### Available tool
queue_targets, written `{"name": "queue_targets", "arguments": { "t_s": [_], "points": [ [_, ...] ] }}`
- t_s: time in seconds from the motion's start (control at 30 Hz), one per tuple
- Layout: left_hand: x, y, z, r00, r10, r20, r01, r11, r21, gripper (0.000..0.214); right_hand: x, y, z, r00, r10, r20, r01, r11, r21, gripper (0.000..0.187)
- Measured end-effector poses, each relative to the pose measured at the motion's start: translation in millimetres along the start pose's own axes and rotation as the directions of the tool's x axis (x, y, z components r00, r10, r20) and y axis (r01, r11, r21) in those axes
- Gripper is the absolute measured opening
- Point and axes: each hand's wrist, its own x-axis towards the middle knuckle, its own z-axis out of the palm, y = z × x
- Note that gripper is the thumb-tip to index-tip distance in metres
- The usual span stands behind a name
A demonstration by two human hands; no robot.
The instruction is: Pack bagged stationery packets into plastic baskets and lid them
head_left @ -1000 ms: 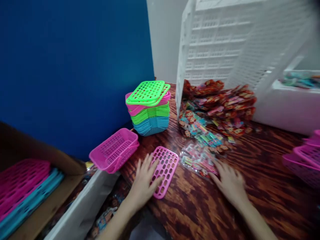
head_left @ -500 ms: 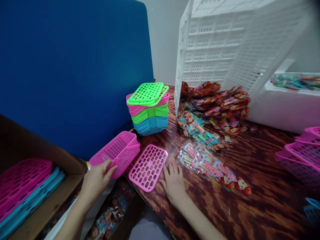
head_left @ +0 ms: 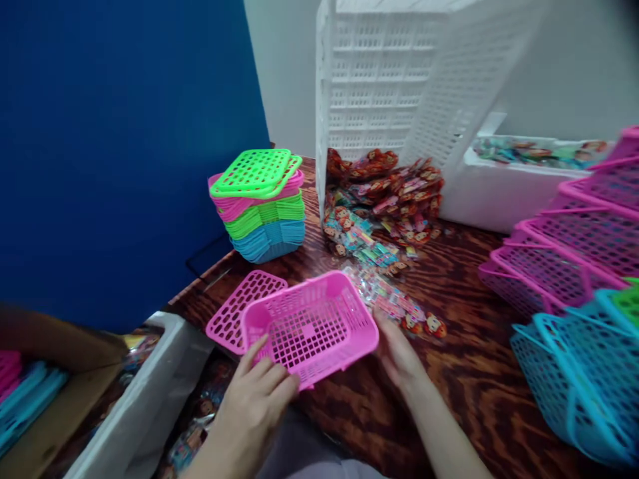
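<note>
A pink plastic basket (head_left: 309, 330) is held between my two hands above the wooden table, its open top tilted toward me. My left hand (head_left: 259, 399) grips the near left rim, with the index finger reaching over the edge. On the right end, my right hand (head_left: 397, 349) is closed around the basket's side, its fingertips partly hidden behind the wall. Partly under the basket lies a flat pink perforated panel (head_left: 244, 303). Just beyond the basket, several clear packets (head_left: 384, 293) with printed character heads lie spread on the table.
Stacked green, pink and blue baskets (head_left: 269, 229) with green panels on top stand at the back left. A white crate (head_left: 379, 86) on its side holds a packet heap (head_left: 389, 189). Pink baskets (head_left: 564, 246) and blue baskets (head_left: 579, 372) crowd the right; a foam box (head_left: 164, 372) stands lower left.
The pink basket has moved right, from beside the table edge to over the table and part of the flat panel. My right hand has left the tabletop and taken the basket's right end. The view has turned right.
</note>
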Motion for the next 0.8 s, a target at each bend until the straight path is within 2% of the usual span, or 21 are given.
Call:
{"name": "queue_targets", "arguments": {
  "t_s": [0.1,0.17,0.23,0.27,0.3,0.33,0.37,0.4,0.43,0.47,0.53,0.63,0.7,0.8],
  "points": [
    [1,9,23.4,0.998,0.055,-0.021,-0.056,0.993,-0.105,0.027,-22,-8,-47,0.996,0.044,-0.073,-0.051,0.993,-0.107,0.046],
    [-2,12,24.1,0.998,0.022,0.060,-0.007,0.971,-0.239,0.021,-39,-11,-64,0.994,0.065,-0.090,-0.082,0.977,-0.198,0.045],
    [-3,10,19.6,0.980,-0.063,0.188,0.138,0.896,-0.421,0.023,-52,-13,-69,0.994,0.076,-0.075,-0.093,0.963,-0.253,0.046],
    [-3,7,18.3,0.961,-0.160,0.227,0.255,0.831,-0.495,0.028,-57,-13,-68,0.995,0.080,-0.059,-0.093,0.959,-0.266,0.047],
    [-3,3,18.8,0.921,-0.307,0.238,0.388,0.742,-0.546,0.034,-60,-13,-66,0.996,0.078,-0.042,-0.086,0.957,-0.278,0.047],
    [-3,-2,21.3,0.845,-0.484,0.228,0.517,0.632,-0.577,0.038,-61,-12,-63,0.997,0.069,-0.025,-0.073,0.954,-0.290,0.047],
    [-2,-6,25.4,0.741,-0.632,0.229,0.620,0.512,-0.595,0.043,-61,-11,-59,0.998,0.057,-0.013,-0.059,0.951,-0.303,0.046],
    [-1,-10,30.4,0.644,-0.716,0.268,0.694,0.400,-0.599,0.047,-59,-9,-56,0.999,0.047,-0.007,-0.046,0.948,-0.315,0.046],
    [-1,-13,35.5,0.584,-0.739,0.335,0.741,0.317,-0.592,0.050,-57,-7,-54,0.999,0.037,-0.007,-0.037,0.945,-0.325,0.046],
    [0,-15,39.7,0.562,-0.720,0.406,0.770,0.277,-0.575,0.051,-55,-5,-52,1.000,0.030,-0.010,-0.031,0.943,-0.332,0.046],
    [0,-14,44.1,0.573,-0.669,0.474,0.789,0.293,-0.541,0.048,-52,-2,-50,0.999,0.025,-0.022,-0.031,0.940,-0.340,0.048],
    [3,-7,42.8,0.598,-0.701,0.388,0.766,0.357,-0.535,0.045,-54,-1,-51,0.998,-0.024,-0.064,-0.001,0.934,-0.358,0.049],
    [5,-3,41.3,0.597,-0.728,0.337,0.748,0.354,-0.562,0.046,-60,-3,-53,0.994,-0.054,-0.095,0.016,0.932,-0.361,0.048],
    [10,-2,41.2,0.610,-0.741,0.280,0.725,0.379,-0.576,0.044,-72,-8,-55,0.998,-0.001,-0.063,-0.019,0.948,-0.318,0.045]
  ]
}}
